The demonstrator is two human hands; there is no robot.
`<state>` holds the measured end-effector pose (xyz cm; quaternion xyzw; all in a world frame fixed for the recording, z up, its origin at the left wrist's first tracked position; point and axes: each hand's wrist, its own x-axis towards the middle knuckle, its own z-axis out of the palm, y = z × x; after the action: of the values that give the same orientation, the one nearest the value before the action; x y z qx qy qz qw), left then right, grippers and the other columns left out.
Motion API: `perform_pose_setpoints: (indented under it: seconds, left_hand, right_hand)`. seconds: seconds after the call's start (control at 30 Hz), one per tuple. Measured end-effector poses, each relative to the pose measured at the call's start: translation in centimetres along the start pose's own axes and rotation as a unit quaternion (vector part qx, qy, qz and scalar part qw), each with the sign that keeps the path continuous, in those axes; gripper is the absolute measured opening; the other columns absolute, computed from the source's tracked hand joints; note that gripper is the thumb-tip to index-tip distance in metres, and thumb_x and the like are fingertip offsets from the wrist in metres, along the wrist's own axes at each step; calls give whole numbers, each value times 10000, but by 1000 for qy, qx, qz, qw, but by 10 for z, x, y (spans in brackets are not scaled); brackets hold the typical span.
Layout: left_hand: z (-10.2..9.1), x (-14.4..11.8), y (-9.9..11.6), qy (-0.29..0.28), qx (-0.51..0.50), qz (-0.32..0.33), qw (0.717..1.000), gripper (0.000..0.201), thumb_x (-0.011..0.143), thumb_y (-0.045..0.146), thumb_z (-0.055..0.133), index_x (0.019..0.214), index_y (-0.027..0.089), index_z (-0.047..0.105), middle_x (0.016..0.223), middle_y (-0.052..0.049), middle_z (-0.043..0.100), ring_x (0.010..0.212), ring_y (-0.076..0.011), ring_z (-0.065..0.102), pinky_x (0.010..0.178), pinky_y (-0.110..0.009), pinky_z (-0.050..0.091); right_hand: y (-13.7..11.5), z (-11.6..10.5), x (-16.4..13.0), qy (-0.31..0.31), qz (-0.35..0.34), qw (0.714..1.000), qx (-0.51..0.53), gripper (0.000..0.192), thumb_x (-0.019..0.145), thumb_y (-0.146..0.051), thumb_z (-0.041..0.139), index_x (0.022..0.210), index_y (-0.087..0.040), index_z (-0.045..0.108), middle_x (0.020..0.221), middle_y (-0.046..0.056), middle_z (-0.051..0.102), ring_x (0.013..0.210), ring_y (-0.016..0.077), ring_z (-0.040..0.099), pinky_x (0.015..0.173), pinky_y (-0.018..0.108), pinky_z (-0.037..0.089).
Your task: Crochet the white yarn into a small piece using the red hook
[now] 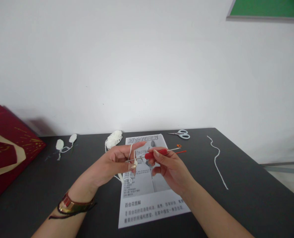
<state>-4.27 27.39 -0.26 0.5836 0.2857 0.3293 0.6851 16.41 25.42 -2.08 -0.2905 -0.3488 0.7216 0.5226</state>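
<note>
Above the printed paper sheet, the right hand pinches a red-handled metal crochet hook lying crosswise, its tip pointing left into the small white yarn piece gripped by the left hand.

Your widest open stretch of bench lies at the lower right of the frame, past the loose yarn strand that snakes across it. At centre the printed sheet lies flat and blocks nothing. At centre back, the yarn ball and scissors sit by the wall. At far left the red bag stands tall, with two small white pieces just right of it.
</note>
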Motion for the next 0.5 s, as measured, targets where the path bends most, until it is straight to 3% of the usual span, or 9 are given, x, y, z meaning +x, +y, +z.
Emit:
perform_pose_setpoints:
  seconds: [0.5]
  left_hand:
    - [13,-2,7,1,33,23,999,558,803,196,653,1336,248,497,720,14,574,657,-123,526,636,-255,392]
  right_hand:
    - [-4,4,-2,14,6,999,28,177,688,-274,784,794,-154,710,680,6,674,557,78,556,441,154,504]
